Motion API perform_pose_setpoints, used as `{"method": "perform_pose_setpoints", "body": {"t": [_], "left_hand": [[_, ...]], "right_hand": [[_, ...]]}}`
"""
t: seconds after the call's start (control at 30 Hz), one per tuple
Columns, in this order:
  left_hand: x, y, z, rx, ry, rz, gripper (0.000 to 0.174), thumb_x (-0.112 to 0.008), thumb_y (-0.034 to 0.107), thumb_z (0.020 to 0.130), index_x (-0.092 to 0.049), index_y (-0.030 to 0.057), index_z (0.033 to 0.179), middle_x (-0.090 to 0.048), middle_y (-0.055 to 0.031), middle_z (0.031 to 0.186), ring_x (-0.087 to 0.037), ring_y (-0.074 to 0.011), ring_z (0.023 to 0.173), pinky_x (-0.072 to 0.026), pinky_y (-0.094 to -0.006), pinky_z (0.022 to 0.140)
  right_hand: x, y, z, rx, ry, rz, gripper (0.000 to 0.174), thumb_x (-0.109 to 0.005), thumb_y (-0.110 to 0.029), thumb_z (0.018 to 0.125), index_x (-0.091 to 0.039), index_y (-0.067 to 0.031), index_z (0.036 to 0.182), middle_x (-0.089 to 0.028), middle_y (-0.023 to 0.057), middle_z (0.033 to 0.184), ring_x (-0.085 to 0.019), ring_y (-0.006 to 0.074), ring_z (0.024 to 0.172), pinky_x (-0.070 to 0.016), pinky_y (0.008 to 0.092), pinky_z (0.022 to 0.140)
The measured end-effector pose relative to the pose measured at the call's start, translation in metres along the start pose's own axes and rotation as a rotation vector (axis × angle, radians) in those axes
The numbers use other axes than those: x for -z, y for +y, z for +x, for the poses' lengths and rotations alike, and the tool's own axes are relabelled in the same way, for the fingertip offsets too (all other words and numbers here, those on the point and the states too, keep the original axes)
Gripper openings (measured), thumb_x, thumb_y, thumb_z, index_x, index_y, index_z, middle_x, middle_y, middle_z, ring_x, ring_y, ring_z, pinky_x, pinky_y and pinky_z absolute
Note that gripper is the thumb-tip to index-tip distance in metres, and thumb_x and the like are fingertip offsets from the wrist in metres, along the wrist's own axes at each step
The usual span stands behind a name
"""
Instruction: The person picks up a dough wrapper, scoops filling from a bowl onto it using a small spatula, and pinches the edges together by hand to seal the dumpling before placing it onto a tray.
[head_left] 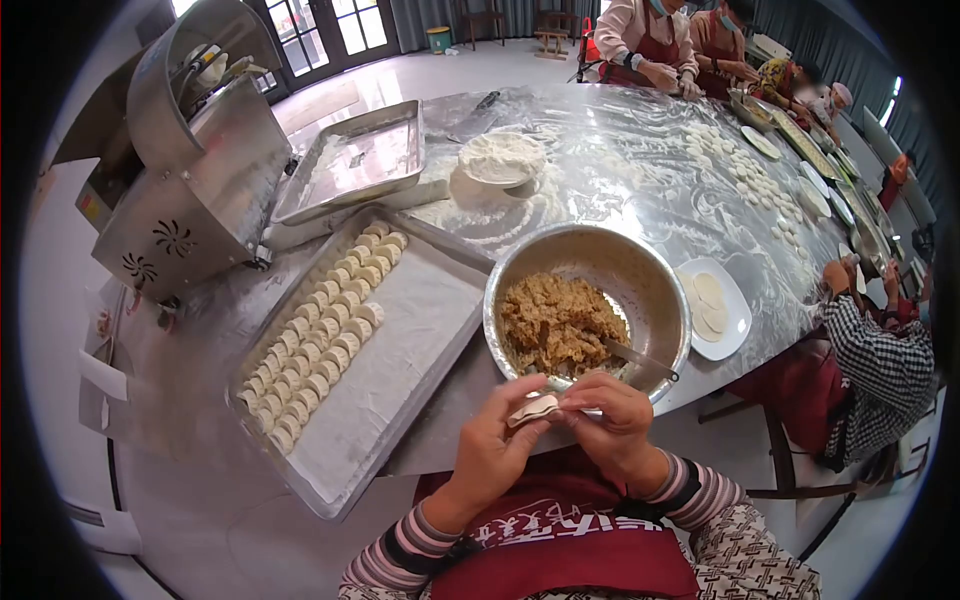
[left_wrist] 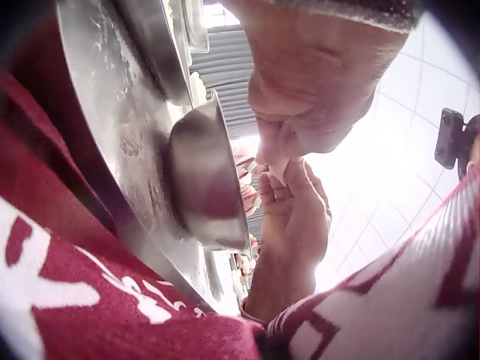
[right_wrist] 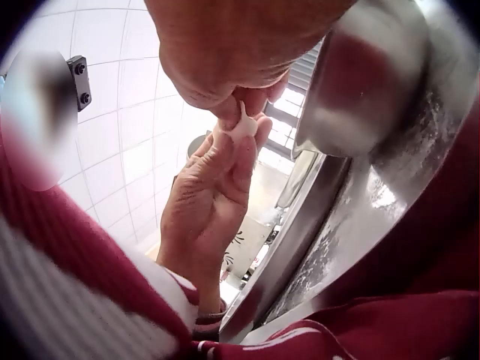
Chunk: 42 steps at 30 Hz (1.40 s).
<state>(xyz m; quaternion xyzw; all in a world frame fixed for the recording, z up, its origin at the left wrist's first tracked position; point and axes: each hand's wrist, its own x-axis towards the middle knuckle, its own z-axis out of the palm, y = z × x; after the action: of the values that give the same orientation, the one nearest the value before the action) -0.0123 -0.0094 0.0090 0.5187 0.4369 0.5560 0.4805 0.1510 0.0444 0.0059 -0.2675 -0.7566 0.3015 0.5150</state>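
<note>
A folded white dumpling (head_left: 533, 410) is held between both hands, just in front of a steel bowl (head_left: 672, 280) of brown filling (head_left: 555, 318). My left hand (head_left: 492, 440) grips its body between thumb and fingers. At its right end, my right hand (head_left: 615, 425) pinches the dough edge. In the right wrist view the dumpling (right_wrist: 244, 129) shows a thin pulled tip at the pinching fingers. The left wrist view has both hands meeting beside the bowl (left_wrist: 206, 180), with most of the dumpling hidden by fingers. A flat metal utensil (head_left: 645, 360) leans inside the bowl.
Left of the bowl lies a tray (head_left: 400, 400) with rows of finished dumplings (head_left: 320, 340). Round wrappers (head_left: 707, 300) sit on a white plate (head_left: 738, 330) at right. Behind are a flour bowl (head_left: 500, 160), another tray (head_left: 355, 160) and a steel machine (head_left: 190, 200). Other people work around the table.
</note>
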Motion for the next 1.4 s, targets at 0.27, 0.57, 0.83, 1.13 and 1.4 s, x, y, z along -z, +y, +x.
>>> {"method": "perform_pose_setpoints", "body": {"t": [0.27, 0.57, 0.83, 1.13, 1.4], "left_hand": [[-0.012, -0.015, -0.003, 0.015, 0.144, -0.14, 0.034, -0.056, 0.001, 0.093, -0.049, -0.0047, 0.126, -0.062, -0.0152, 0.118, -0.062, -0.0174, 0.103, -0.0524, -0.0286, 0.088], [-0.001, -0.012, -0.001, -0.293, 0.065, 0.435, 0.036, -0.055, 0.003, 0.094, -0.053, -0.0005, 0.129, -0.065, -0.0157, 0.113, -0.065, -0.0182, 0.097, -0.0525, -0.0291, 0.082], [-0.008, -0.01, -0.003, -0.046, 0.04, -0.043, 0.042, -0.052, 0.005, 0.096, -0.042, -0.0019, 0.136, -0.06, -0.0171, 0.122, -0.062, -0.0195, 0.103, -0.0508, -0.0289, 0.089], [-0.015, -0.017, -0.007, 0.047, 0.047, -0.066, 0.046, -0.05, 0.005, 0.097, -0.035, -0.0028, 0.139, -0.052, -0.0176, 0.132, -0.056, -0.0204, 0.115, -0.0487, -0.0298, 0.094], [-0.013, -0.012, -0.005, -0.199, 0.043, 0.274, 0.043, -0.049, -0.001, 0.095, -0.041, -0.0015, 0.137, -0.055, -0.0185, 0.13, -0.055, -0.0241, 0.119, -0.0448, -0.0322, 0.098]], "right_hand": [[-0.007, -0.006, 0.005, -0.144, 0.047, 0.029, 0.019, -0.074, 0.003, 0.074, -0.068, -0.0017, 0.091, -0.064, 0.0102, 0.081, -0.063, 0.0193, 0.071, -0.0486, 0.0279, 0.061], [-0.003, -0.005, 0.008, 0.055, 0.062, -0.171, 0.024, -0.078, -0.001, 0.066, -0.065, -0.0032, 0.086, -0.063, 0.0102, 0.08, -0.061, 0.0265, 0.07, -0.048, 0.034, 0.06], [-0.001, -0.003, 0.006, 0.09, 0.069, -0.147, 0.023, -0.077, 0.001, 0.067, -0.064, -0.0025, 0.086, -0.063, 0.0104, 0.08, -0.062, 0.0267, 0.071, -0.0487, 0.0334, 0.062], [-0.008, -0.003, 0.004, -0.038, 0.053, -0.121, 0.025, -0.077, -0.001, 0.069, -0.067, -0.0039, 0.092, -0.064, 0.0094, 0.081, -0.063, 0.0235, 0.073, -0.0492, 0.0321, 0.062], [-0.003, -0.002, 0.014, 0.18, 0.019, -0.28, 0.022, -0.078, -0.001, 0.066, -0.067, -0.0042, 0.084, -0.062, 0.0076, 0.079, -0.061, 0.0248, 0.069, -0.05, 0.0352, 0.068]]}}
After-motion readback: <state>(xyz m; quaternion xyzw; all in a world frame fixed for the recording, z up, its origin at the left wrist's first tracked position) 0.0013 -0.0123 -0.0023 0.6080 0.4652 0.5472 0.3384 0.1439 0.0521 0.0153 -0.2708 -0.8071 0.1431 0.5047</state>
